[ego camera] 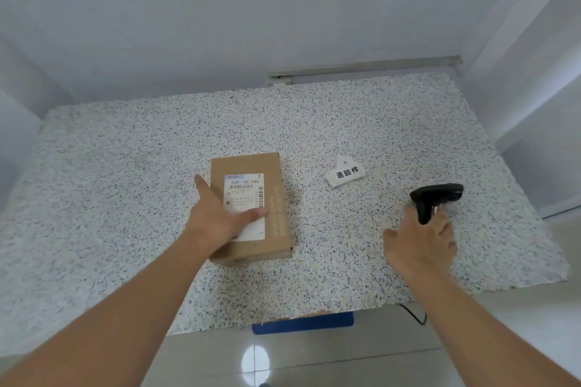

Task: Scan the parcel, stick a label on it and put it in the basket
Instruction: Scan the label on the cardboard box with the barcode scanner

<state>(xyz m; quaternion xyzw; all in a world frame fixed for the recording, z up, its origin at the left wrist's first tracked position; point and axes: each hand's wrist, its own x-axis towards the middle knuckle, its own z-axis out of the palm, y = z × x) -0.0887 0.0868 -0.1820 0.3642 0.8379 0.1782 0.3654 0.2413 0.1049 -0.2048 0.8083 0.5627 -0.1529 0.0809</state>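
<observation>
A brown cardboard parcel [274, 166] lies flat in the middle of the speckled table [125, 173], its white shipping slip with barcodes facing up. My left hand [217, 217] rests on its left side, fingers along the edge and thumb across the slip. To the right, my right hand [421, 245] wraps around the handle of a black barcode scanner [440, 193], whose head points left and sits just above the tabletop. A white label with black characters [345, 172] lies on the table between the parcel and the scanner.
White walls close in the table at the back and both sides. A blue object [303, 323] sticks out under the table's near edge. A dark cable [415, 316] hangs below the table near my right forearm. Tiled floor lies below.
</observation>
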